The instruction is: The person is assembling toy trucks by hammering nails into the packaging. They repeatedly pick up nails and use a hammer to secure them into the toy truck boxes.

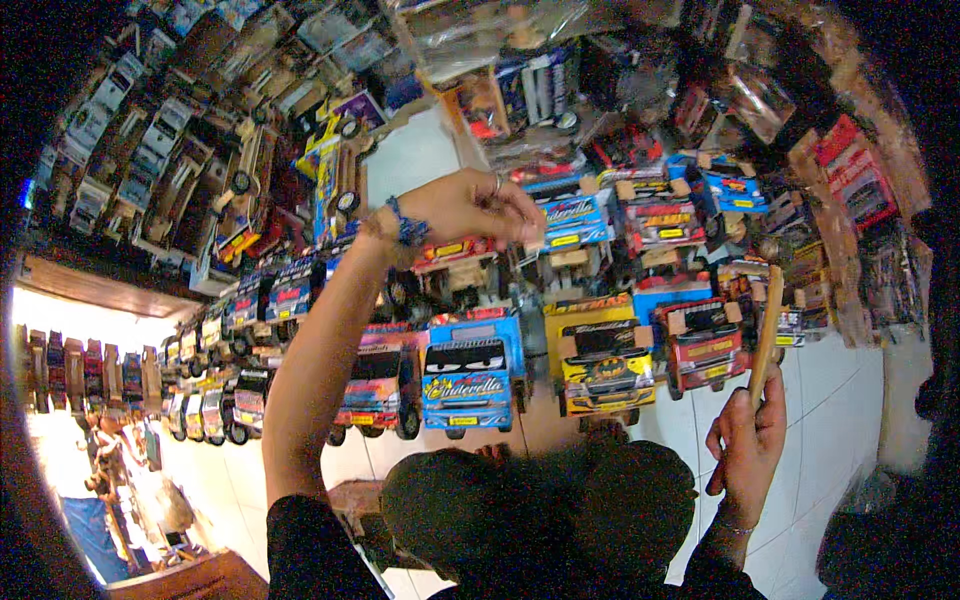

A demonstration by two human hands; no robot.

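currently, a wooden stick (769, 325) is gripped by the right hand (748, 440); whether anything is held by the left hand (475, 210) near a blue truck (575, 218) cannot be told; crowded trucks (604, 372) could be knocked by the stick.

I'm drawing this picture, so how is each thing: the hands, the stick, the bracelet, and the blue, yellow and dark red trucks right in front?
Left hand: fingers bent; unclear if pinching anything.
Right hand: grip closed on the wooden stick.
Wooden stick: held up, slightly tilted.
Bracelet: worn on left wrist.
Blue truck: upright.
Yellow truck: upright.
Dark red truck: upright.
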